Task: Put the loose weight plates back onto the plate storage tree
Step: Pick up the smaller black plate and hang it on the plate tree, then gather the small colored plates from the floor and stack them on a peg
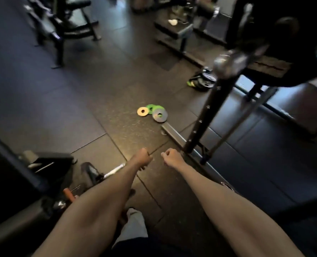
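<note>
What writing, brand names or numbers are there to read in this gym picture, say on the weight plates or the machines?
Nothing in this view can be read as text.
black plates: pale marks on the top face, too blurred to read.
yellow plate, green plate, grey plate: no lettering can be made out.
Machines and benches: too dark and blurred to show any label.
</note>
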